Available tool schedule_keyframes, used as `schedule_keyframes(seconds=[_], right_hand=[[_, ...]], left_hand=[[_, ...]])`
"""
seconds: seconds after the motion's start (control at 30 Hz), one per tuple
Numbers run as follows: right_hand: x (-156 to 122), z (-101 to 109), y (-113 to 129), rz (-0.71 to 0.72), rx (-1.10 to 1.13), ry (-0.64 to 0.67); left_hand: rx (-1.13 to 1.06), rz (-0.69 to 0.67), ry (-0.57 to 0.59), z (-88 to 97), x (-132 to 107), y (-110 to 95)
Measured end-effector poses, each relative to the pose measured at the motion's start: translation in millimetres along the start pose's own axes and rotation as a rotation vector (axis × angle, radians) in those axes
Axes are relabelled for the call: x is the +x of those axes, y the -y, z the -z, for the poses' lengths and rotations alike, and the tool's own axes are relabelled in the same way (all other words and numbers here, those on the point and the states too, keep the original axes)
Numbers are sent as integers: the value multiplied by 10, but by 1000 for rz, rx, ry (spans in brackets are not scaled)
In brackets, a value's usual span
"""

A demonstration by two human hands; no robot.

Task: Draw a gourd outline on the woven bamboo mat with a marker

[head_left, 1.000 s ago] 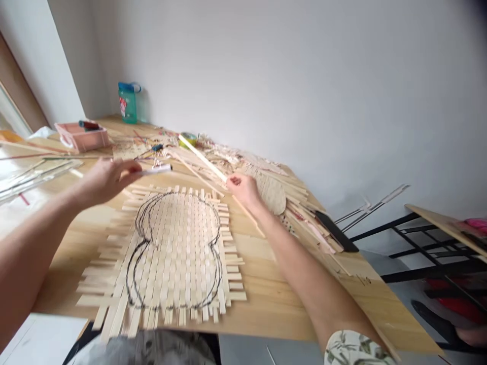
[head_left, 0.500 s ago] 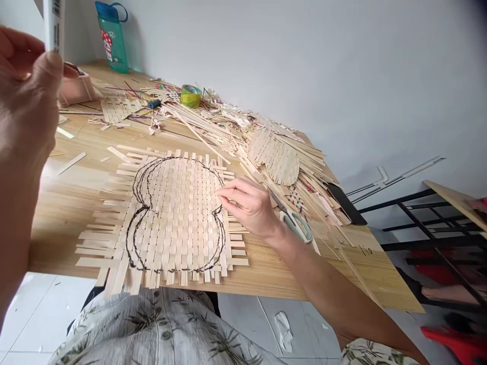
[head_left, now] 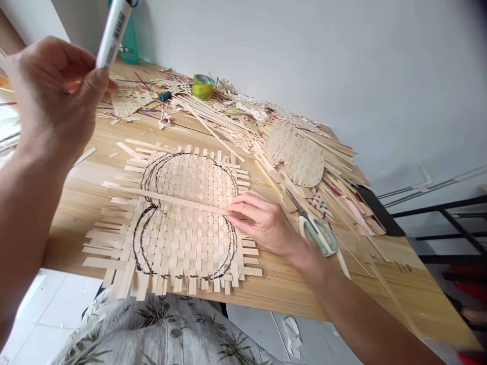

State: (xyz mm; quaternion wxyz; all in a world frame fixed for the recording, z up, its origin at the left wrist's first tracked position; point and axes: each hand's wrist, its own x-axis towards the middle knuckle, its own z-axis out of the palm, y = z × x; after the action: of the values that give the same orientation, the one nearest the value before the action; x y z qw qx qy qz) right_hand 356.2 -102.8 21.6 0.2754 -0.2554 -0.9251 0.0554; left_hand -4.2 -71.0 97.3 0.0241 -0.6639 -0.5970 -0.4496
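Long wood strip (head_left: 171, 199) now lies across the woven mat (head_left: 190, 248), right hand (head_left: 268, 223) pressing its end flat, left hand (head_left: 53, 91) pinching a white marker (head_left: 113, 33) up high, hands well apart.

The pale wooden tabletop (head_left: 289, 291) carries a woven bamboo mat (head_left: 182, 243) — loose strips (head_left: 224, 119), a tape roll (head_left: 203, 86), scissors (head_left: 318, 235).

Left hand (head_left: 51, 94) raised, right hand (head_left: 268, 223) low and flat

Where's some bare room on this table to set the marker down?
Bare wood shows on the table left of the woven strip mat, below the left hand holding the marker. There's more between the scissors and the front edge. Behind the mat it's crowded: loose wooden strips pile around the tape roll.
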Motion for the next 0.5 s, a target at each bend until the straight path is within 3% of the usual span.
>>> schedule_keyframes(seconds=[0.07, 0.17, 0.33, 0.5], right_hand=[[-10, -4, -12, -16, 41, -5], [-14, 6, -15, -57, 90, 19], [-1, 23, -15, -98, 178, 47], [1, 30, -12, -92, 189, -9]], left_hand=[[-158, -46, -110, -9, 26, 22], [-252, -55, -178, -53, 72, 104], [-279, -77, -174, -95, 100, 163], [-297, -117, -151, -79, 74, 131]])
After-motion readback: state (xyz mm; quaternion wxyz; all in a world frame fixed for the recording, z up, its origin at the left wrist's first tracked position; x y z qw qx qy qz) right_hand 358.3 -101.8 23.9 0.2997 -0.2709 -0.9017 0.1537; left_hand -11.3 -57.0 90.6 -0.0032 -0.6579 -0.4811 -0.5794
